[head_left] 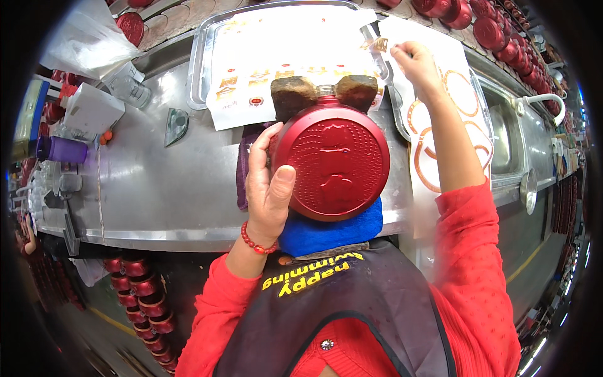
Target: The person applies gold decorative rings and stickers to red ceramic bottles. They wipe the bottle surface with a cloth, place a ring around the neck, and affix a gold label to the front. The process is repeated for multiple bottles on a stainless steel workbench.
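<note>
A round, flat red flask-shaped bottle with an embossed dotted face (333,164) stands at the centre of the frame, its lower edge over a folded blue cloth (333,231) at the near edge of the steel surface (163,188). The left hand (267,188) is curled around the bottle's left rim, thumb pressed on the red face, a red bead bracelet (256,242) at the wrist. Just above the bottle sit two brown rough-looking blocks (323,93), one on each side of its neck. The right hand (418,66) reaches to the upper right of the frame, fingers pinched on a small gold sticker (379,44) over a white sheet printed with orange rings (458,100). Behind the blocks lies a metal tray (204,56) holding a white sheet of gold labels (282,50). More red round bottles (496,31) line the upper right.
</note>
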### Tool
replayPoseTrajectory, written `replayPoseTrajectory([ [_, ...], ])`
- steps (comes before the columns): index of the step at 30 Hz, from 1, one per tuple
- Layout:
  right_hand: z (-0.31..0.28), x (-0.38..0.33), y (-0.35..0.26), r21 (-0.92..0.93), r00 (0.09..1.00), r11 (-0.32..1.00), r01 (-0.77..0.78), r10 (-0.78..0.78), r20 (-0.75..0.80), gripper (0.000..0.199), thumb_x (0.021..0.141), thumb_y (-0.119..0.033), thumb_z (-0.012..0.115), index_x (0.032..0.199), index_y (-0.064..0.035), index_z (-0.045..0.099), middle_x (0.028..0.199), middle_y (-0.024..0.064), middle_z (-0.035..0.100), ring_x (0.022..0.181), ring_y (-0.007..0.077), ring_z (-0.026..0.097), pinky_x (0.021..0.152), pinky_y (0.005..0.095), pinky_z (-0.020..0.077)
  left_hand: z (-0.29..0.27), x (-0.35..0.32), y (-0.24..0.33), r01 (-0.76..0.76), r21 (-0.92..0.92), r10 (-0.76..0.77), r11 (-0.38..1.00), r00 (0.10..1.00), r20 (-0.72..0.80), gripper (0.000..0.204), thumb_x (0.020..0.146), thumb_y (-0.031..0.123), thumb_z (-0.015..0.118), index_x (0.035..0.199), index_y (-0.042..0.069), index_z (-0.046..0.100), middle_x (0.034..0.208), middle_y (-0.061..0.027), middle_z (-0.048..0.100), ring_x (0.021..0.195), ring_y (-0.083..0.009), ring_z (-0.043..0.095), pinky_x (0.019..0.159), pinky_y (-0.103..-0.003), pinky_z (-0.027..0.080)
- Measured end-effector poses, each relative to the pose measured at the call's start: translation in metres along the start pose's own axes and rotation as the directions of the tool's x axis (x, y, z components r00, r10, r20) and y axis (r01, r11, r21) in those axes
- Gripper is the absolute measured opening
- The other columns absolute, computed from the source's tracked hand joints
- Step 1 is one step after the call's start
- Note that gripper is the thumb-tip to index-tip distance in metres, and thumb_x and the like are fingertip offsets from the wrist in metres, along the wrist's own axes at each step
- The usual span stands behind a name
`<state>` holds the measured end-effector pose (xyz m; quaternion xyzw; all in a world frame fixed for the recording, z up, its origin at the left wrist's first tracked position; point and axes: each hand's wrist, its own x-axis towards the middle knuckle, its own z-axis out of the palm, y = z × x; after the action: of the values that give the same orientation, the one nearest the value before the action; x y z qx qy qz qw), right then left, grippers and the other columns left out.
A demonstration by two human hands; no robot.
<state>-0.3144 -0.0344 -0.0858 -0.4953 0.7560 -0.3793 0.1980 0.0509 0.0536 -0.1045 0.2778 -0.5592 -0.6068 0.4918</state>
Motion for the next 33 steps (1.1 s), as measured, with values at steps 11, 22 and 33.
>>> replayPoseTrajectory([
  [11, -0.070, 0.036, 0.115, -0.752, 0.984, 0.646, -0.132, -0.009, -0.180, 0.028, 0.090, -0.027, 0.071, 0.107, -0.0057, 0.077, 0.118, 0.0220, 0.069, 0.114, 0.0376, 0.065, 0.095, 0.0450, 0.0516, 0.000, 0.001, 0.001, 0.034, -0.053, -0.032, 0.998, 0.999, 0.022, 0.081, 0.102, 0.051, 0.062, 0.154, -0.004, 0.033, 0.149, -0.0179, 0.047, 0.137, -0.0235, 0.047, 0.117, -0.038, 0.035],
  [22, -0.122, -0.067, -0.088, -0.369, 0.660, 0.556, 0.745, -0.693, 0.289, 0.015, 0.098, -0.014, 0.067, 0.095, 0.0003, 0.063, 0.129, 0.0169, 0.062, 0.117, 0.0329, 0.062, 0.100, 0.0382, 0.0467, -0.002, 0.006, 0.016, 0.121, 0.025, -0.121, 0.992, 0.992, 0.019, 0.064, 0.099, 0.027, 0.069, 0.147, -0.004, 0.043, 0.132, -0.0138, 0.061, 0.120, -0.0178, 0.057, 0.107, -0.034, 0.045],
  [33, -0.028, -0.144, -0.172, 0.021, 0.448, 0.538, 0.843, -0.723, 0.526, 0.016, 0.090, -0.005, 0.071, 0.088, -0.0018, 0.056, 0.119, 0.0143, 0.059, 0.109, 0.0335, 0.059, 0.093, 0.0421, 0.0484, 0.004, -0.010, 0.028, -0.057, 0.398, 0.085, 0.916, 0.995, -0.053, 0.083, 0.099, 0.051, 0.067, 0.149, -0.008, 0.038, 0.140, -0.0273, 0.053, 0.129, -0.0345, 0.054, 0.110, -0.043, 0.042],
])
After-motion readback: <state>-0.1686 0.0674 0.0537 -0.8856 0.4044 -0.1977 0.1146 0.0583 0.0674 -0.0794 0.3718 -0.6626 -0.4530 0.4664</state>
